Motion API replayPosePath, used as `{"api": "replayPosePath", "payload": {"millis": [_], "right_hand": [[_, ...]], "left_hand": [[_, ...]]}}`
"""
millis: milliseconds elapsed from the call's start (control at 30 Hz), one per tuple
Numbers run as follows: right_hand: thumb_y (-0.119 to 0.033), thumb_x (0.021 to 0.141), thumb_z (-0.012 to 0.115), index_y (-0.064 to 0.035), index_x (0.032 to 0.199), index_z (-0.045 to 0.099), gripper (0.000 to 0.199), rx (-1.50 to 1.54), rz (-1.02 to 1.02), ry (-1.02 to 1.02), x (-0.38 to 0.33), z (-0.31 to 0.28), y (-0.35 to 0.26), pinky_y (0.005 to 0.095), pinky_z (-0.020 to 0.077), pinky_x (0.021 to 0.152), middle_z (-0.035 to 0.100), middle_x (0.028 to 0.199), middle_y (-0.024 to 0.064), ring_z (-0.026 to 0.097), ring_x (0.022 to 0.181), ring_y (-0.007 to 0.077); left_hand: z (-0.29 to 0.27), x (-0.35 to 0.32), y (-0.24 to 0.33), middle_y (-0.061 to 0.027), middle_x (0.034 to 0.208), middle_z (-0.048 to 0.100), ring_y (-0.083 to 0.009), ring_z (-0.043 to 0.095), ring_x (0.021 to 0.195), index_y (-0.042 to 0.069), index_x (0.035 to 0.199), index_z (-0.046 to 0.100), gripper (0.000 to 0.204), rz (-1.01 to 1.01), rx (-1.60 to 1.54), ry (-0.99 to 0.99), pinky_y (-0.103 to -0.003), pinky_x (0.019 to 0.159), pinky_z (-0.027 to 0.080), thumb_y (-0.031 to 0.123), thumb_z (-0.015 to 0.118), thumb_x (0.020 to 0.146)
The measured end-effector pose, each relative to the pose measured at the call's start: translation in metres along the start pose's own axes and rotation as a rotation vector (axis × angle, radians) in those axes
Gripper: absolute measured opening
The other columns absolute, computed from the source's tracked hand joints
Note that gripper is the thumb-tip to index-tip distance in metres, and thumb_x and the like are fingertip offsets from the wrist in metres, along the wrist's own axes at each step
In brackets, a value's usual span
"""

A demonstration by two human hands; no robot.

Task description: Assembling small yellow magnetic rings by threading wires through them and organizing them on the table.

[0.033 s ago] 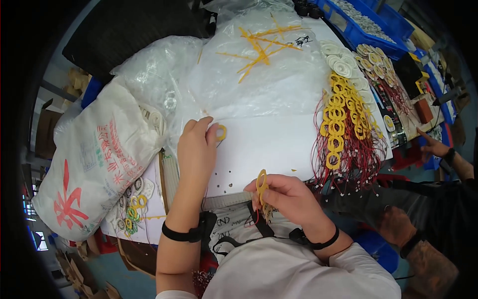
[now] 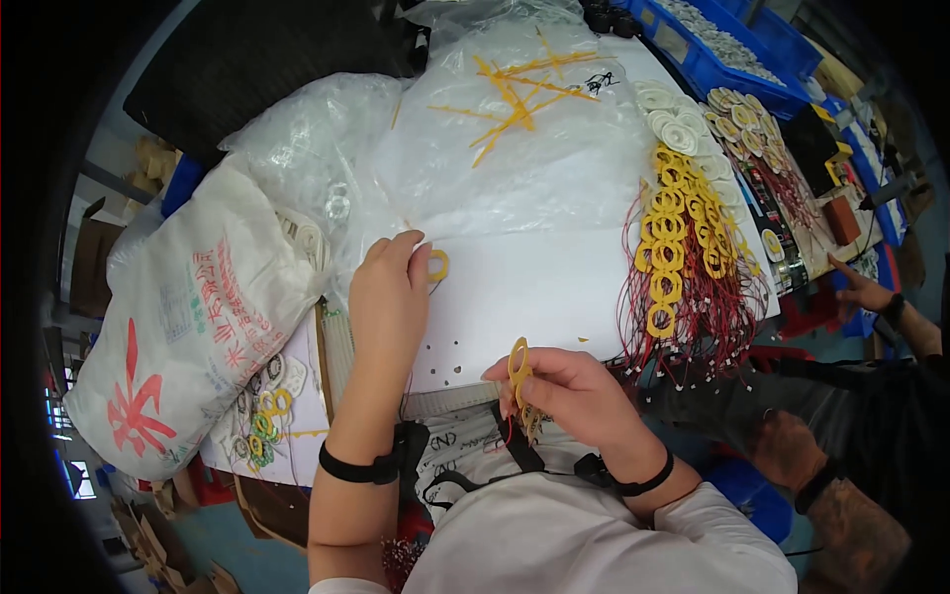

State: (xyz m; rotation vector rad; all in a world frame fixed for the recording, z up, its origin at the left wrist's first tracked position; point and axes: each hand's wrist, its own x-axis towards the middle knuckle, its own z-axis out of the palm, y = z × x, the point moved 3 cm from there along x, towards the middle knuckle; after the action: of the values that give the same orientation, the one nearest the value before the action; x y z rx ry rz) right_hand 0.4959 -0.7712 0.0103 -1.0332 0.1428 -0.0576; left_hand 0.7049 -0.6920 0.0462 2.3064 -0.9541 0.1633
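Note:
My left hand (image 2: pixel 394 282) is over the white work surface, fingers bent and closed at the left edge of a yellow ring (image 2: pixel 438 265). Part of that ring is behind the fingertips. Close to my body, my right hand (image 2: pixel 569 386) pinches another yellow ring (image 2: pixel 518 362) between thumb and fingers. It is turned nearly edge-on, and a red wire and more flat yellowish pieces hang below it, partly covered by the hand. To the right lie overlapping rows of yellow rings (image 2: pixel 668 255) with red wires trailing over the table edge.
A printed white sack (image 2: pixel 188 307) leans at the left. Clear plastic bags (image 2: pixel 396 139) cover the back, with yellow strips (image 2: pixel 515 99) on top. White coiled pieces (image 2: pixel 678 129) and blue bins (image 2: pixel 732 69) stand at right. A co-worker's hand (image 2: pixel 787 450) is nearby.

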Motion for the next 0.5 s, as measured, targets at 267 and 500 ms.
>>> {"api": "replayPosePath", "payload": {"millis": [267,500], "right_hand": [[-0.011,0.103,0.053,0.0016,0.124,0.062,0.026,0.035,0.085,-0.039,-0.007,0.002,0.005,0.0273,0.0507,0.081,0.067,0.094,0.0076,0.065,0.09,0.0131],[-0.011,0.102,0.056,0.0012,0.126,0.06,0.027,0.156,0.191,-0.135,-0.012,0.008,0.02,0.0259,0.0502,0.082,0.067,0.101,0.0075,0.064,0.094,0.0129]], "left_hand": [[0.014,0.044,0.029,-0.0129,0.095,0.062,-0.0307,0.065,0.085,0.0,0.087,0.068,0.014,0.384,0.311,-0.157,-0.04,0.073,0.053,0.014,0.071,0.085],[0.028,0.051,0.021,-0.0119,0.096,0.062,-0.0298,0.064,0.092,0.001,0.088,0.067,0.011,0.492,0.515,-0.267,-0.04,0.074,0.055,0.01,0.069,0.084]]}}
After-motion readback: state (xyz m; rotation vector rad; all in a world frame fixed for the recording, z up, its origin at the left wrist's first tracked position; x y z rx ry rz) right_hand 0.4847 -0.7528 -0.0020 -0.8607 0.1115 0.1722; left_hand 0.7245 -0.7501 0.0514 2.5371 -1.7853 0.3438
